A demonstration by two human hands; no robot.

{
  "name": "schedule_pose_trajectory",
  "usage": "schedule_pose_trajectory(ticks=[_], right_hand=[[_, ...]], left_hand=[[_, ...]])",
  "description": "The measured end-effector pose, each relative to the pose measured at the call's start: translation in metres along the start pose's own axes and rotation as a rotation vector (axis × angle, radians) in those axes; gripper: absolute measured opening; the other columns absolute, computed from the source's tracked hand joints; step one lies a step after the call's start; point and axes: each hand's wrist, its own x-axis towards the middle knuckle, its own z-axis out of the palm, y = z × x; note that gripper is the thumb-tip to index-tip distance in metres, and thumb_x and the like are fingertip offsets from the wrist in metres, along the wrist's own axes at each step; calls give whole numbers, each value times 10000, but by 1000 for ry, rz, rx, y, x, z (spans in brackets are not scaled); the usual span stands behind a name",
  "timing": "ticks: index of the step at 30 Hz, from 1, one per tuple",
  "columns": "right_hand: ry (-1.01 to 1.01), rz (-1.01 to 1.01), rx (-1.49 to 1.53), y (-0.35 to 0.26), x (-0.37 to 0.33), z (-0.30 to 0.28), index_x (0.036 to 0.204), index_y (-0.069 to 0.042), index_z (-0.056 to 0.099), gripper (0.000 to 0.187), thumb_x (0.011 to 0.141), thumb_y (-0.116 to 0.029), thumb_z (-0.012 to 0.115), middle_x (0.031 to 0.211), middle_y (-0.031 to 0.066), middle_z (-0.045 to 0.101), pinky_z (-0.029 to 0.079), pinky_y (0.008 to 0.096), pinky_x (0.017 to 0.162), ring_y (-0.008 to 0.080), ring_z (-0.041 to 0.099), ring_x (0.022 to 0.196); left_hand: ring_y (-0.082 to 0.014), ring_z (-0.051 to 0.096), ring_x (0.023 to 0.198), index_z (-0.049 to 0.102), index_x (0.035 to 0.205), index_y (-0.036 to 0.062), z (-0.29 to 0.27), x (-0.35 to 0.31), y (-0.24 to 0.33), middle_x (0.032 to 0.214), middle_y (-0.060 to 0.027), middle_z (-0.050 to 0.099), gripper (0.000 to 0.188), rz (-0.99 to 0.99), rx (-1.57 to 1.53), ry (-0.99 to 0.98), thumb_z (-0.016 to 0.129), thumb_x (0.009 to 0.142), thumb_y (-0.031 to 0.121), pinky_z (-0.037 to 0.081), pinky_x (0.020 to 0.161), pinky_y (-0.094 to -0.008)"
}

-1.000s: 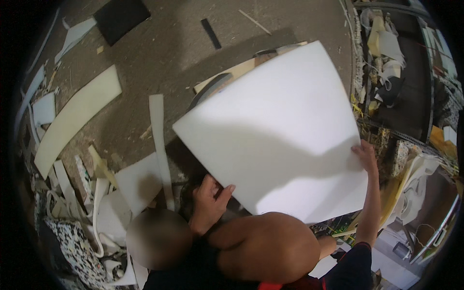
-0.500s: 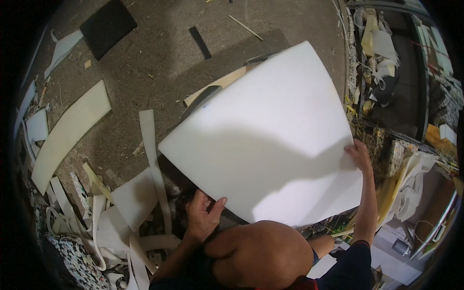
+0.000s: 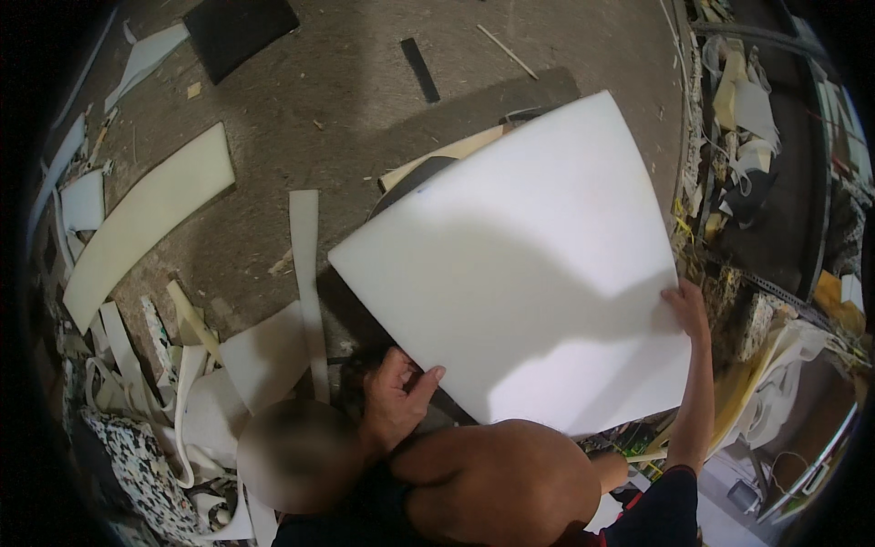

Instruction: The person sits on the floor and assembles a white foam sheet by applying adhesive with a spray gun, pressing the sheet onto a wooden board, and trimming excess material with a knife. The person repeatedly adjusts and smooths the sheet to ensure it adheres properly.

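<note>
A large white foam sheet, roughly a four-sided block with curved edges, lies tilted in front of me above my bent bare knee. My left hand is at its near-left edge, thumb along the rim and fingers curled by the edge, their tips partly hidden. On the right edge, my right hand grips with the thumb on top and the other fingers out of sight underneath. Beyond the sheet's far-left edge, a curved dark rim and a pale tan strip stick out from below it.
Foam offcuts crowd the left, including a curved cream strip, a narrow white strip and a speckled foam block. A black square pad and a short black strip lie on the floor. A dark metal frame with scraps stands right.
My view has shifted, so floor pieces and the foam sheet appear farther right. Both hands stay at the sheet's edges, with little change in their hold.
</note>
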Motion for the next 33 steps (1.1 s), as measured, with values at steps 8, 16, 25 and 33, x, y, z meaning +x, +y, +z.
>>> schedule_pose_trajectory(ticks=[8, 16, 25, 33], right_hand=[[-48, 71, -88, 5, 10, -3, 1108, 25, 698, 235, 917, -111, 682, 892, 53, 706, 526, 330, 695, 122, 635, 761], [-128, -5, -60, 9, 14, -7, 1212, 30, 664, 303, 948, -118, 665, 1020, 73, 714, 508, 312, 807, 142, 629, 887], [-179, 10, -181, 10, 14, -29, 1255, 26, 658, 332, 946, -96, 653, 1083, 87, 727, 514, 312, 834, 148, 642, 908], [-246, 79, -35, -3, 9, -41, 1195, 25, 688, 299, 916, -80, 675, 1015, 64, 737, 524, 312, 801, 138, 650, 864]], left_hand=[[-140, 654, 916, 543, 1160, -46, 2, 2, -8, 1001, -104, 678, 245, 35, 51, 27, 663, 947, -54, 560, 776, -295], [-127, 685, 769, 500, 1024, -24, 3, 1, -20, 875, -136, 705, 207, 135, 52, 104, 692, 965, 28, 589, 656, -277], [-162, 731, 743, 543, 960, -18, 4, 3, -22, 817, -148, 731, 253, 133, 4, 170, 762, 921, 103, 566, 629, -294], [-144, 728, 768, 538, 953, -18, 7, -15, -18, 803, -140, 722, 256, 196, 58, 100, 763, 917, 99, 571, 642, -285]])
